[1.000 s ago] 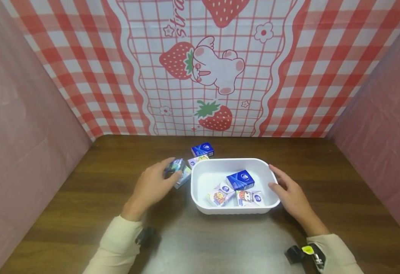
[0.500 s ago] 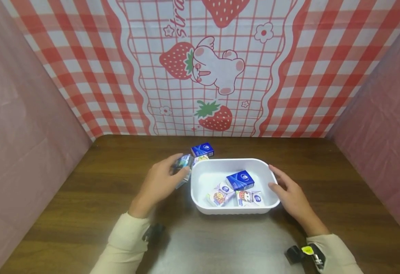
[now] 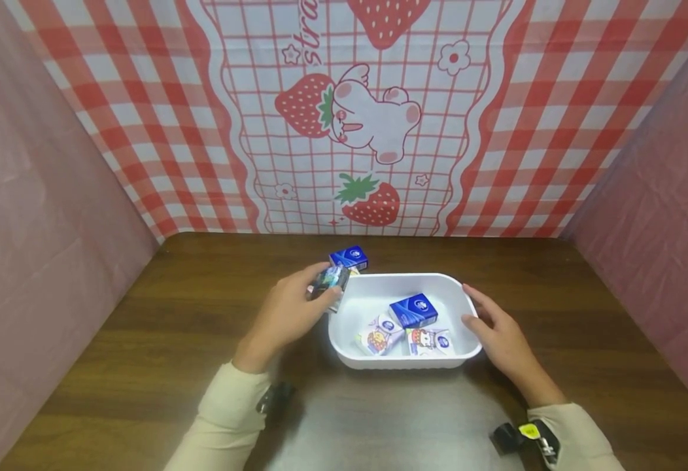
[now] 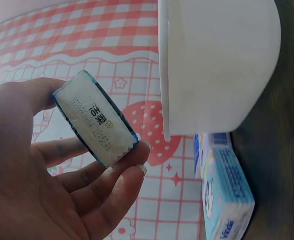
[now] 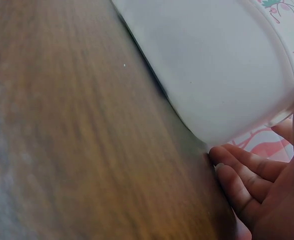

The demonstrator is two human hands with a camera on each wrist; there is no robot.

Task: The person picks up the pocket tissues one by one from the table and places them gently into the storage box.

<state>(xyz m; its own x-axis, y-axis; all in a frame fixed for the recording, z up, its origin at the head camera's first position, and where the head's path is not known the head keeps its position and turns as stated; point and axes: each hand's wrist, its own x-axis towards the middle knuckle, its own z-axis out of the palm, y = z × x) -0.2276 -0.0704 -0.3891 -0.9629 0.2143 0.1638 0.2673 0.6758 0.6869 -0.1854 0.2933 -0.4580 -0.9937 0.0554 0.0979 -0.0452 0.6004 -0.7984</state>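
Observation:
My left hand [image 3: 285, 314] pinches a dark pack of pocket tissues [image 3: 332, 280] between thumb and fingers, at the upper left corner of a white plastic tub [image 3: 405, 362]. In the left wrist view the end of this tissue pack [image 4: 97, 122] shows white with printed characters, held above the table. Inside the tub lie a deep blue tissue pack [image 3: 413, 310] and two pale ones with cartoon prints, a left one [image 3: 379, 335] and a right one [image 3: 429, 341]. At the tub's right end my right hand [image 3: 505, 340] grips the rim, thumb and fingers around the corner.
Behind the tub's left corner lies another blue tissue pack [image 3: 348, 258], a pale one partly hidden in front of it. A light blue tissue pack [image 4: 228, 185] shows beside the tub in the left wrist view. A checked strawberry cloth [image 3: 373, 131] hangs behind the wooden table [image 3: 144, 366].
My left hand has lifted the dark tissue pack and carried it right, from beside the other packs to the tub's left rim. The right hand and tub have stayed in place.

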